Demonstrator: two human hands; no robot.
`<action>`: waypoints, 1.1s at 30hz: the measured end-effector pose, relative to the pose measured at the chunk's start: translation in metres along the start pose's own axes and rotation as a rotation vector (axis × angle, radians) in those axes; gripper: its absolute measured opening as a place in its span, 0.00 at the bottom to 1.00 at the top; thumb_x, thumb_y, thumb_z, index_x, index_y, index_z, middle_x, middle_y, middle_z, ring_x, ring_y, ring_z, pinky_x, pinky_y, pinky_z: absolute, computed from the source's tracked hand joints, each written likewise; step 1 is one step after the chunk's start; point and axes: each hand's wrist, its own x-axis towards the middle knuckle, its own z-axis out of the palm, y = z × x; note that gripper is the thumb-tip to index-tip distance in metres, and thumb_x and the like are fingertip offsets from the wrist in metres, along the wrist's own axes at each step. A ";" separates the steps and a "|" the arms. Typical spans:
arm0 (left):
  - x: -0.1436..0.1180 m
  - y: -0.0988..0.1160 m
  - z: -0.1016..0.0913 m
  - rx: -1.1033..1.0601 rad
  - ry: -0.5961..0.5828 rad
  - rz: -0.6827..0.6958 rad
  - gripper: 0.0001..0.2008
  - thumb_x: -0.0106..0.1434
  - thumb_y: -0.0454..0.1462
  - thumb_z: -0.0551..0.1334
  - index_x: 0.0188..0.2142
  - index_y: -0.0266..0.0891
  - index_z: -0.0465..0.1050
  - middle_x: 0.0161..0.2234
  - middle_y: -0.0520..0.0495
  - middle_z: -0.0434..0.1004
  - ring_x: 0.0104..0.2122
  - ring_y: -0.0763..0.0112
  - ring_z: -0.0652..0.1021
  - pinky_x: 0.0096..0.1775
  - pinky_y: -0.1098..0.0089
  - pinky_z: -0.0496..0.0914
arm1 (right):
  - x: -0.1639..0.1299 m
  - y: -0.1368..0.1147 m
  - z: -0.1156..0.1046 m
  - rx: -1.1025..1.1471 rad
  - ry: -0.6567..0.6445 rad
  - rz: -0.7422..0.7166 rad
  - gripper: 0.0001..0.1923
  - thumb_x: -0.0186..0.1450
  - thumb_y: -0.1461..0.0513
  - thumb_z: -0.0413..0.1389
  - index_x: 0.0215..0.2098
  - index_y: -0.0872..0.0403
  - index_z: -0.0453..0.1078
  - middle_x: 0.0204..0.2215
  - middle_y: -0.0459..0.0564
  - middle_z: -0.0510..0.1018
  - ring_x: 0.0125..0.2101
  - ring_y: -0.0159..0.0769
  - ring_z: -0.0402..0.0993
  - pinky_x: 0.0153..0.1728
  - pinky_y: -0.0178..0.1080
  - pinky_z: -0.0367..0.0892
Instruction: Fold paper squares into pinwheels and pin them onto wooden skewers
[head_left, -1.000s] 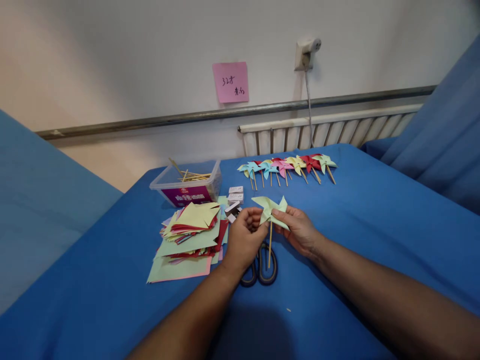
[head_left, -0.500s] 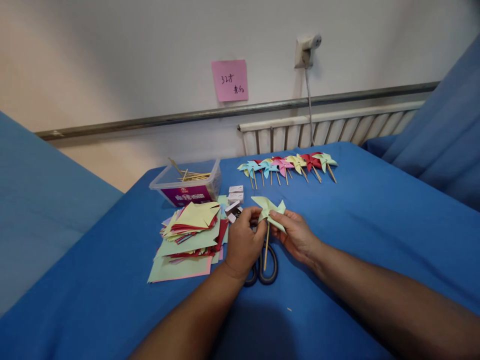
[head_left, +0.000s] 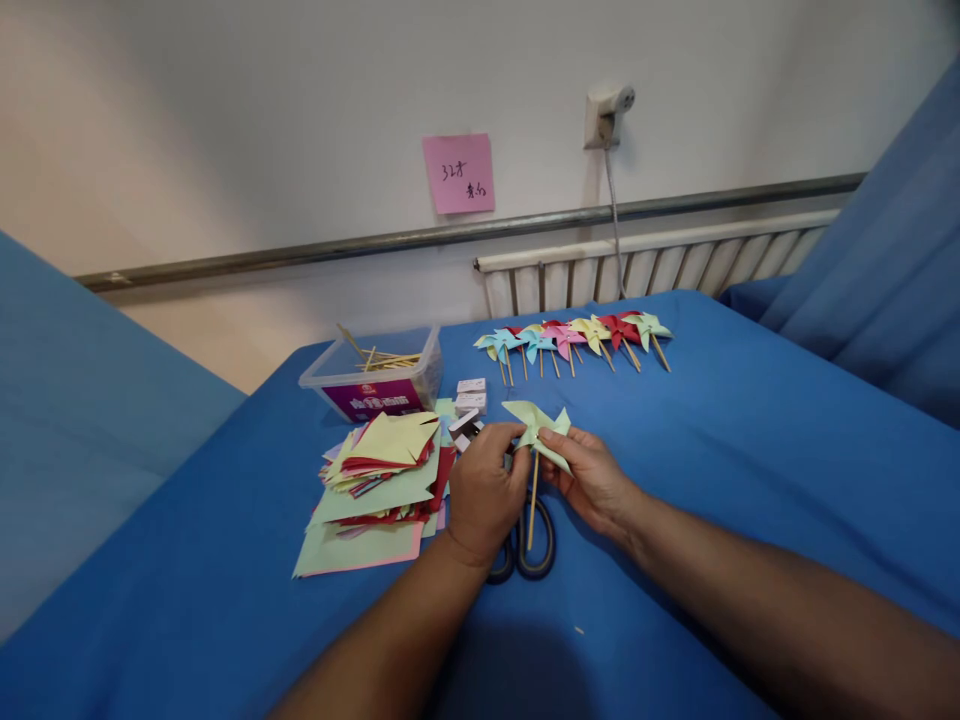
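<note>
Between my hands is a pale green paper pinwheel [head_left: 537, 418] with a thin wooden stick [head_left: 533, 505] hanging down from it. My right hand [head_left: 592, 470] is closed on its right side, thumb on a blade near the centre. From the left, my left hand [head_left: 491, 480] pinches the pinwheel close to the top of the stick; its fingertips are partly hidden. Black-handled scissors [head_left: 536, 570] lie on the cloth below, their blades hidden under my hands. Beside my left hand sits an opened small box [head_left: 465, 428] with dark pieces inside.
Left of my hands lies a stack of coloured paper sheets [head_left: 382, 480]. Behind it stands a clear plastic tub [head_left: 431, 370] of wooden sticks. Small white boxes [head_left: 471, 395] are near it. Several finished pinwheels [head_left: 562, 340] line the back of the blue-covered table [head_left: 750, 450].
The whole view has shifted slightly, so things appear a little lower. Both hands keep their hold on the green pinwheel, with hardly any other movement.
</note>
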 end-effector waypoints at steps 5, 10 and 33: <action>0.000 0.001 -0.002 0.014 -0.007 0.000 0.07 0.61 0.32 0.58 0.39 0.41 0.71 0.37 0.47 0.77 0.39 0.65 0.76 0.42 0.66 0.68 | 0.000 0.000 -0.001 -0.010 -0.009 -0.016 0.15 0.53 0.57 0.67 0.35 0.57 0.74 0.23 0.42 0.72 0.22 0.25 0.62 0.25 0.32 0.58; 0.000 0.001 -0.001 0.021 0.008 -0.035 0.11 0.60 0.32 0.59 0.43 0.41 0.69 0.38 0.47 0.77 0.37 0.67 0.76 0.41 0.67 0.68 | 0.000 -0.001 -0.001 -0.013 -0.022 -0.011 0.16 0.52 0.57 0.68 0.35 0.56 0.74 0.24 0.44 0.74 0.22 0.25 0.62 0.25 0.32 0.57; 0.003 -0.003 0.002 0.209 -0.038 0.022 0.07 0.60 0.34 0.58 0.39 0.41 0.68 0.35 0.47 0.77 0.35 0.64 0.76 0.38 0.66 0.66 | 0.000 0.000 0.002 -0.036 0.010 -0.025 0.15 0.51 0.57 0.68 0.32 0.56 0.74 0.25 0.44 0.75 0.22 0.25 0.63 0.25 0.32 0.59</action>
